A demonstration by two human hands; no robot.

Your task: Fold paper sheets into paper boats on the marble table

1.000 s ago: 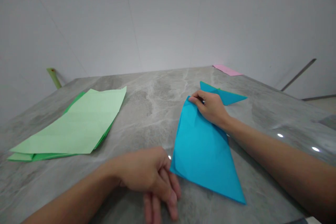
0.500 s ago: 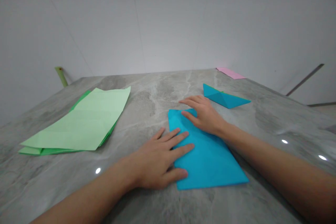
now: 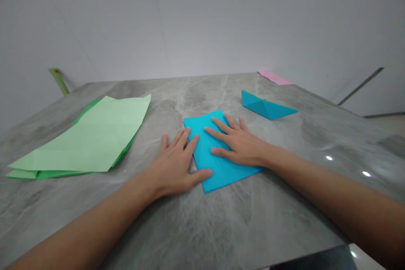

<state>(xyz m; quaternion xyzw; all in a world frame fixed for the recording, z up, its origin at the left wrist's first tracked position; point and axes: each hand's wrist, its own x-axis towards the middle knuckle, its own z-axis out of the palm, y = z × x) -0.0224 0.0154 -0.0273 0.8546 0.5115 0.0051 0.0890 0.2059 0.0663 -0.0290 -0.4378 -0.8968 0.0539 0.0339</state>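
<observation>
A folded sheet of blue paper lies flat on the grey marbled table in front of me. My left hand rests at its left edge, fingers stretched out, with the fingertips and thumb on the paper. Across the upper right part of the sheet lies my right hand, its fingers spread and pressed flat. The right hand and wrist cover part of the sheet's right side. Behind the right hand stands a folded blue paper boat.
A stack of green paper lies on the left of the grey table. Pink paper sits at the far right edge by the white wall. A green strip leans behind the table's left edge.
The blue sheet has shifted left and away from me and turned slightly. My right hand now lies flatter on it. My view has tilted down a little.
</observation>
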